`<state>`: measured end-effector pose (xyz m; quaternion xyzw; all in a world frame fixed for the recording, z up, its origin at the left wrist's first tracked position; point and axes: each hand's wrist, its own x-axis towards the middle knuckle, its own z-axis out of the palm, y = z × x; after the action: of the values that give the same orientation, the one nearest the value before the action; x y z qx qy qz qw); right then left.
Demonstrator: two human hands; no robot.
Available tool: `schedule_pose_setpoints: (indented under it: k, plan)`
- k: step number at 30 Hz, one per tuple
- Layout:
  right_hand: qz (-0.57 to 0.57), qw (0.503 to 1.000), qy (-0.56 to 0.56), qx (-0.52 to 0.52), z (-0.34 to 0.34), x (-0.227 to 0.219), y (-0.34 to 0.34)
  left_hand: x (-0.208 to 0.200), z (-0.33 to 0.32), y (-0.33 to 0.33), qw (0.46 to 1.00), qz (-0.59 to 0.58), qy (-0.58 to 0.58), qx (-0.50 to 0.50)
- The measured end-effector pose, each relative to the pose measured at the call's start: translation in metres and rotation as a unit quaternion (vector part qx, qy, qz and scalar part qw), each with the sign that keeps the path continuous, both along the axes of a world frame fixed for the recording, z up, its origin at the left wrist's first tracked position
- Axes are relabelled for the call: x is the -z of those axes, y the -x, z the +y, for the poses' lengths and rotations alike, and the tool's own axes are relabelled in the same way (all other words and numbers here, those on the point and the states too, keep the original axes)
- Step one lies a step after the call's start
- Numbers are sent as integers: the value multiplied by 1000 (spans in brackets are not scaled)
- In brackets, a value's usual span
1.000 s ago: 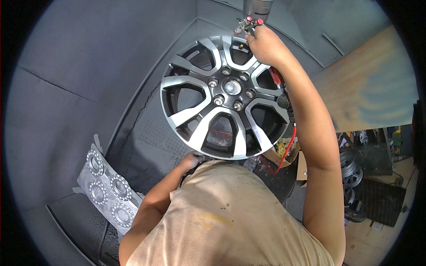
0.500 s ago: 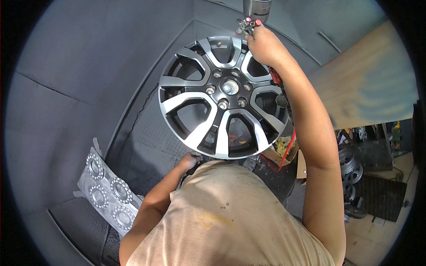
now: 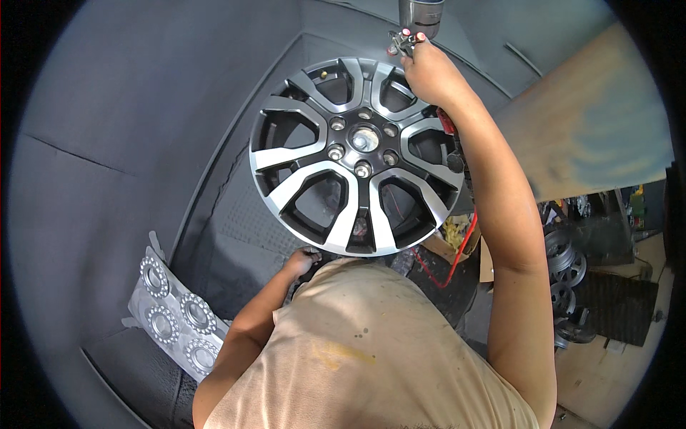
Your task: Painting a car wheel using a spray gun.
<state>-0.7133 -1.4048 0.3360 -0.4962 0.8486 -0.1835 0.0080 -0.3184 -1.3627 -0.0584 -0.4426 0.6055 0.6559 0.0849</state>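
Note:
A car wheel rim [image 3: 341, 227], bright silver on its spoke faces and dark in its recesses, lies face up in front of me. My right hand [image 3: 431, 70] grips a spray gun [image 3: 406, 44] beyond the rim's far right edge. A grey metal paint cup [image 3: 421, 16] sits on the gun, cut off by the view's top. Below the rim's near edge, by my body, my left hand [image 3: 303, 263] has its fingers curled against something dark. What it holds, if anything, is hidden. The rim's support is mostly hidden underneath.
A sheet with several ring-shaped silver parts [image 3: 197, 313] lies at the lower left. A red hose [image 3: 454, 268] hangs near an open cardboard box [image 3: 451, 247]. Grey walls [image 3: 136, 107] stand left and behind; a tan panel [image 3: 593, 121] is at right, with more wheels [image 3: 564, 257] below.
The rim has turned counter-clockwise, its valve moving left along the far edge. My right hand and the spray gun have shifted slightly right. My left hand has stayed nearly in place.

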Motion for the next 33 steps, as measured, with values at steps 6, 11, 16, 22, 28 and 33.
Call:
schedule_pose_setpoints:
  k: [6,11,16,22,28,33]
  plan:
    - [-9,999,-11,32,12,-5,7,23,-8,-2,1000,-26,1,9]
    - [-18,998,0,62,35,-7,16,17,-23,3,999,-31,23,26]
    - [-10,996,-5,86,78,5,45,98,-62,-24,997,-69,38,4]
    - [-115,970,47,210,170,29,47,167,-103,-72,982,-103,133,91]
    - [-197,934,89,283,281,100,8,140,-89,-54,950,-115,167,238]
    - [-163,951,74,251,345,199,-37,143,-29,-54,957,-163,94,222]
